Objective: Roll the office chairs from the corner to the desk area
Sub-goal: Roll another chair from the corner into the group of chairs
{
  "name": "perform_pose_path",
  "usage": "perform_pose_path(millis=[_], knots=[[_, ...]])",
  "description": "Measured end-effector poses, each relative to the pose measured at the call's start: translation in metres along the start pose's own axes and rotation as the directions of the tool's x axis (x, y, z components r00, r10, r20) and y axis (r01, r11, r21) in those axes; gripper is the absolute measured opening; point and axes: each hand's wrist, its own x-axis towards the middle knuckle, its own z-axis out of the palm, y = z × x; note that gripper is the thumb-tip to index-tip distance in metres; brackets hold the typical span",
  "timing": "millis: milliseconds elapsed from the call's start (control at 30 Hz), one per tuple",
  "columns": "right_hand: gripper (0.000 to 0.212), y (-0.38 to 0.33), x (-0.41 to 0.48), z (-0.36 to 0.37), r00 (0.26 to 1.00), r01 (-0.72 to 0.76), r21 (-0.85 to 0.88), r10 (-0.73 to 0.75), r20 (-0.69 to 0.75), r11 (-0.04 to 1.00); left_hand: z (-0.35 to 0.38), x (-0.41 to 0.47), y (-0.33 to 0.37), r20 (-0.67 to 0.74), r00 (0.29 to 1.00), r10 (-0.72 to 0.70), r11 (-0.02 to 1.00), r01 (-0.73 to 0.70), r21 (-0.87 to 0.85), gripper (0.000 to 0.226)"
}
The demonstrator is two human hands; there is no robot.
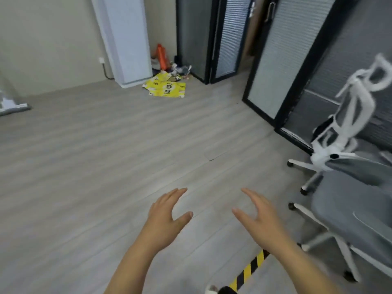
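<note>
My left hand and right hand hover low in the frame, fingers spread, holding nothing; two grey office chairs stand at the right edge.

Grey plank floor meets a beige wall, where a white tower unit stands. Just right of the unit lies yellow cardboard; further right, black-framed glass panels with blinds.

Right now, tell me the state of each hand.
Left hand: open, holding nothing.
Right hand: open, holding nothing, clear of the nearest grey-and-white office chair.
</note>
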Motion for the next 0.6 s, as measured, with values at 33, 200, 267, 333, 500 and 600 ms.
perform_pose_path(millis=[33, 200, 267, 333, 500, 600], knots=[[0.064, 0.013, 0.016, -0.011, 0.997, -0.051, 0.009, 0.051, -0.049, 0.999, 0.004, 0.031, 0.008, 0.042, 0.999, 0.035, 0.999, -0.036, 0.016, 0.061], [0.064, 0.070, 0.107, -0.059, 0.941, -0.215, 0.084, 0.230, -0.249, 0.973, 0.036, 0.184, 0.045, 0.189, 0.969, 0.161, 0.982, -0.175, 0.063, 0.061], [0.064, 0.087, 0.150, -0.079, 0.911, -0.260, 0.144, 0.292, -0.290, 0.955, 0.049, 0.242, 0.065, 0.247, 0.954, 0.169, 0.979, -0.191, 0.069, 0.062], [0.062, 0.101, 0.189, -0.099, 0.888, -0.286, 0.193, 0.335, -0.314, 0.939, 0.060, 0.293, 0.087, 0.309, 0.932, 0.189, 0.973, -0.219, 0.067, 0.063], [0.061, 0.127, 0.289, -0.144, 0.847, -0.321, 0.225, 0.385, -0.366, 0.920, 0.083, 0.420, 0.131, 0.388, 0.888, 0.247, 0.956, -0.288, 0.051, 0.063], [0.061, 0.146, 0.345, -0.163, 0.838, -0.331, 0.213, 0.390, -0.381, 0.919, 0.105, 0.494, 0.147, 0.448, 0.852, 0.271, 0.948, -0.316, 0.027, 0.063]])
